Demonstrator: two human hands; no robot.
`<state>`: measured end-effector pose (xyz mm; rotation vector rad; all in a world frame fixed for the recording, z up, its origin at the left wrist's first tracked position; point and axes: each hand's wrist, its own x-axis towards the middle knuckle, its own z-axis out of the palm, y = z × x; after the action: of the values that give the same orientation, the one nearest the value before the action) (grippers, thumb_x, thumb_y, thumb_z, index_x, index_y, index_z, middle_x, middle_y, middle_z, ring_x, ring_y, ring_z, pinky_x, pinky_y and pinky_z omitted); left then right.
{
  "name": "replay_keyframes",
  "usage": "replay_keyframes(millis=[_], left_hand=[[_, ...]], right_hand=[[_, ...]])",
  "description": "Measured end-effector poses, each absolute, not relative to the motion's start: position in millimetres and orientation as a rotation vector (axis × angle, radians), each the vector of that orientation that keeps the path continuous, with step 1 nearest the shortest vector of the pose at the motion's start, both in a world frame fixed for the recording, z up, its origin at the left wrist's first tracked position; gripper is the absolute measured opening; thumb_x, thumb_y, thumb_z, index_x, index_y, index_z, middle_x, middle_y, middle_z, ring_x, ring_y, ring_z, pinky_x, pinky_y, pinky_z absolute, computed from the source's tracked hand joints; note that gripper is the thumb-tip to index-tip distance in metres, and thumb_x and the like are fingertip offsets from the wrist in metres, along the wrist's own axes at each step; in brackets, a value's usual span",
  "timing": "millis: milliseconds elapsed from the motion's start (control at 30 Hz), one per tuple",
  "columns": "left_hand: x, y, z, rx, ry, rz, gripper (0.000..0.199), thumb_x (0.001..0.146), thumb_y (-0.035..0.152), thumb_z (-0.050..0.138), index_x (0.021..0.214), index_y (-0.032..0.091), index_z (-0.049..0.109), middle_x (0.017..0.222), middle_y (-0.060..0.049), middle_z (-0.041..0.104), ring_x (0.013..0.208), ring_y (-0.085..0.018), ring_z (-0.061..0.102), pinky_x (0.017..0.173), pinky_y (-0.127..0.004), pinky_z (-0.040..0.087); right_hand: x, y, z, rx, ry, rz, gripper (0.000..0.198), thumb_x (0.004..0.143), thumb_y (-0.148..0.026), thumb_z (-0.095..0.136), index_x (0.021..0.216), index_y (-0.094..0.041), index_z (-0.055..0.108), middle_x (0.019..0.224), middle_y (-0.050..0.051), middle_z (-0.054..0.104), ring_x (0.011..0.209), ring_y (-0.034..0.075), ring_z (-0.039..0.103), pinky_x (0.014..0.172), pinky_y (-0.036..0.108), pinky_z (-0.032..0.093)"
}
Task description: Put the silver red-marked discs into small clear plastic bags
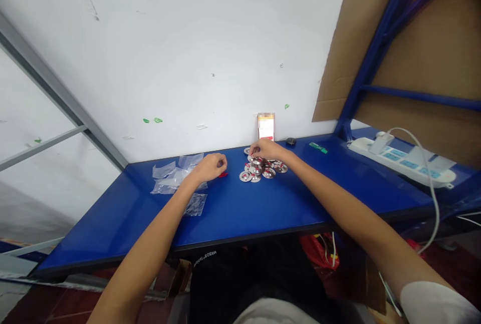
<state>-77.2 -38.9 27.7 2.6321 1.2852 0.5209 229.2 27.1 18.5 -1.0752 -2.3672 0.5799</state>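
Several shiny silver finger cymbals (256, 170), domed in the middle and with red loops, lie in a heap on the blue table. My right hand (267, 149) reaches over the back of the heap. Its thumb and fingertips pinch together at the red loop of one cymbal. To the left of the heap is my left hand (210, 168), its fingers curled in and touching the thumb. Whatever is between them is hidden. Just beside its fingertips, a small red piece (223, 175) rests on the table. Clear plastic bags (169, 184) are spread under and left of that hand.
Against the white wall leans a lit phone (266, 126), behind the heap. A small black object (290, 141) and a green strip (318, 147) lie to its right. The power strip (402, 161) with a white cable occupies the right end of the blue table (240, 219).
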Motion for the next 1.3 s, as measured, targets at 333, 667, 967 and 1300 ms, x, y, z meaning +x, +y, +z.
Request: replay_keyframes(millis=[333, 667, 967, 1300], left_hand=[[-65.4, -47.0, 30.1, 2.42, 1.175, 0.703, 0.02, 0.093, 0.031, 0.061, 0.097, 0.019, 0.076, 0.094, -0.005, 0.079, 0.083, -0.021, 0.07, 0.08, -0.032, 0.053], [-44.9, -56.2, 26.8, 1.592, 0.93, 1.037, 0.053, 0.086, 0.058, 0.082, 0.114, 0.013, 0.075, 0.117, -0.017, 0.079, 0.086, -0.02, 0.075, 0.071, -0.03, 0.059], [-46.5, -55.2, 25.2, 1.469, 1.002, 1.137, 0.033, 0.08, 0.043, 0.084, 0.094, 0.016, 0.072, 0.092, -0.009, 0.079, 0.082, -0.019, 0.076, 0.07, -0.028, 0.058], [-54.5, -53.9, 33.5, 1.672, 0.962, 1.03, 0.023, 0.087, 0.039, 0.07, 0.092, 0.018, 0.063, 0.104, -0.011, 0.08, 0.09, -0.023, 0.078, 0.077, -0.034, 0.061]], right_hand=[[220.3, 10.1, 38.6, -0.903, -2.05, 0.809, 0.01, 0.085, -0.02, 0.078, 0.093, -0.018, 0.084, 0.082, 0.004, 0.083, 0.079, 0.02, 0.079, 0.079, 0.029, 0.061], [186.2, -14.4, 36.8, -0.678, -1.758, 1.085, 0.027, 0.078, -0.038, 0.09, 0.094, -0.019, 0.08, 0.088, 0.005, 0.083, 0.085, 0.021, 0.079, 0.084, 0.035, 0.063], [173.9, -24.0, 28.6, -0.574, -1.886, 0.989, 0.026, 0.083, -0.037, 0.086, 0.104, -0.023, 0.08, 0.107, 0.005, 0.081, 0.103, 0.022, 0.077, 0.101, 0.041, 0.062], [168.3, -19.6, 19.0, -0.751, -1.846, 0.697, 0.016, 0.094, -0.027, 0.072, 0.107, -0.022, 0.079, 0.108, 0.006, 0.082, 0.098, 0.021, 0.078, 0.091, 0.035, 0.064]])
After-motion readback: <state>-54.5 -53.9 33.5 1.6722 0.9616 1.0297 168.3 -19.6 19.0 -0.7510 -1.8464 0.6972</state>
